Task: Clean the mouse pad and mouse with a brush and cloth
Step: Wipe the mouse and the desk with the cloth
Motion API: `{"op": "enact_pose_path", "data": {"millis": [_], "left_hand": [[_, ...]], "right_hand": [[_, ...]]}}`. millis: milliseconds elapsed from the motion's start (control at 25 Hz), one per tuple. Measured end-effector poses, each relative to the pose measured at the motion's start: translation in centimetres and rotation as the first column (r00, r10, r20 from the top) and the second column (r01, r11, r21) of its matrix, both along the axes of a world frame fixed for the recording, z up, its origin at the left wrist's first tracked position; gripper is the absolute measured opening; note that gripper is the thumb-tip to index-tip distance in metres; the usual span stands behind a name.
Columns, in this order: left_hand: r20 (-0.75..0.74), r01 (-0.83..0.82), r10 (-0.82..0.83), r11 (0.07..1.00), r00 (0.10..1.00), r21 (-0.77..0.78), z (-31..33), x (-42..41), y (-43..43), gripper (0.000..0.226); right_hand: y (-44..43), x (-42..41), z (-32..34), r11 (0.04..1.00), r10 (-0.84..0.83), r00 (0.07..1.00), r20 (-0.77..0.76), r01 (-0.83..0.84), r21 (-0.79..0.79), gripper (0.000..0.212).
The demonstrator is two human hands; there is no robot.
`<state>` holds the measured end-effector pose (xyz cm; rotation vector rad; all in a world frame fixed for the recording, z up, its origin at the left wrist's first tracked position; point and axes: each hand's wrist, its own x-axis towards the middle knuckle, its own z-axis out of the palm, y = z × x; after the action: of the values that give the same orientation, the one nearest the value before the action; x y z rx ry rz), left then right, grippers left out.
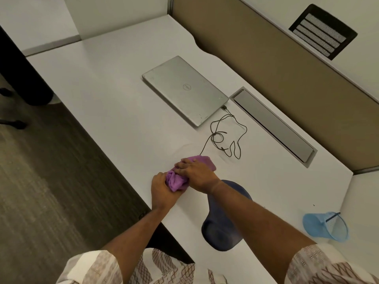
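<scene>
A: At left, the left hand [163, 188] clutches the bunched purple cloth [176, 179]; the right hand [194, 171] presses flat over it. The mouse is likely wrapped inside, unseen.

B: The mouse pad [223, 222] lies near-right. She should rub gently, minding the cable [225, 136].

Soft purple cloth [178, 179]; matt white desk [114, 95]; brushed-metal laptop [184, 89].

A white laminate desk [106, 83] meets a tan fabric partition [266, 64]. Striped grey-brown carpet [41, 181] covers the floor beside it.
</scene>
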<state>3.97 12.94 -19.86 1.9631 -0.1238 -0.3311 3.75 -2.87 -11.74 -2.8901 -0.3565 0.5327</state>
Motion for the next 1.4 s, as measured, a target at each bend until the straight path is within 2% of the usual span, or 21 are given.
{"op": "enact_pose_path", "data": {"millis": [160, 320, 400, 440, 520, 560, 600, 640, 720, 760, 840, 1000, 1240, 1400], "left_hand": [[0.06, -0.002, 0.0, 1.0, 0.998, 0.021, -0.3, -0.1, -0.1, 0.061], [0.145, 0.018, -0.024, 0.999, 0.989, 0.04, -0.1, -0.4, 0.0, 0.056], [0.151, 0.023, -0.029, 0.999, 0.988, 0.039, -0.1, -0.4, 0.1, 0.057], [0.147, 0.028, -0.033, 0.999, 0.989, 0.037, -0.1, -0.4, 0.1, 0.058], [0.14, 0.03, -0.035, 0.999, 0.989, 0.035, 0.0, -0.3, 0.1, 0.059], [0.143, 0.031, -0.036, 0.999, 0.989, 0.036, 0.0, -0.3, 0.1, 0.06], [0.15, 0.036, -0.041, 0.999, 0.988, 0.037, 0.0, -0.3, 0.1, 0.06], [0.16, 0.042, -0.047, 0.998, 0.986, 0.037, 0.0, -0.3, 0.1, 0.06], [0.175, 0.05, -0.057, 0.998, 0.983, 0.044, -0.1, -0.3, 0.1, 0.056], [0.176, 0.046, -0.055, 0.997, 0.983, 0.054, -0.1, -0.3, 0.1, 0.054], [0.163, 0.019, -0.03, 0.998, 0.986, 0.067, -0.1, -0.2, 0.0, 0.054], [0.115, -0.031, 0.027, 0.999, 0.993, 0.038, 0.1, -0.3, -0.3, 0.062], [0.082, 0.012, -0.015, 0.999, 0.997, 0.034, -0.1, 0.0, 0.0, 0.061], [0.161, 0.08, -0.093, 0.993, 0.983, 0.087, -0.5, -0.2, 0.2, 0.069]], "right_hand": [[-0.8, 0.8, 0.4, 0.984, -0.146, 0.989, -0.032, 0.148, 0.097, 0.047], [-2.2, 1.9, 0.5, 0.946, -0.313, 0.943, -0.112, 0.32, 0.05, 0.052], [-2.8, 2.3, 0.7, 0.924, -0.38, 0.92, -0.093, 0.383, 0.01, 0.053], [-3.2, 2.3, 0.8, 0.894, -0.445, 0.894, -0.058, 0.447, 0.031, 0.054], [-3.7, 2.1, 1.3, 0.747, -0.649, 0.761, 0.007, 0.636, 0.192, 0.052], [-3.7, 1.8, 1.4, 0.678, -0.715, 0.699, 0.021, 0.685, 0.267, 0.05], [-3.6, 1.5, 1.5, 0.651, -0.736, 0.676, 0.024, 0.699, 0.295, 0.049], [-3.3, 1.2, 1.5, 0.666, -0.723, 0.691, 0.006, 0.695, 0.271, 0.049], [-2.2, 0.4, 1.0, 0.756, -0.623, 0.78, -0.057, 0.62, 0.211, 0.051], [-1.5, 0.0, 0.8, 0.78, -0.579, 0.81, -0.087, 0.582, 0.229, 0.051], [-0.2, -0.5, 0.1, 0.786, -0.536, 0.836, -0.116, 0.544, 0.294, 0.053], [1.2, -1.5, -0.5, 0.847, -0.463, 0.881, -0.1, 0.472, 0.245, 0.06], [1.5, -4.1, -0.6, 0.811, -0.448, 0.888, -0.101, 0.451, 0.372, 0.06], [1.0, -5.3, -0.6, 0.815, -0.416, 0.898, -0.141, 0.437, 0.38, 0.059]]}}
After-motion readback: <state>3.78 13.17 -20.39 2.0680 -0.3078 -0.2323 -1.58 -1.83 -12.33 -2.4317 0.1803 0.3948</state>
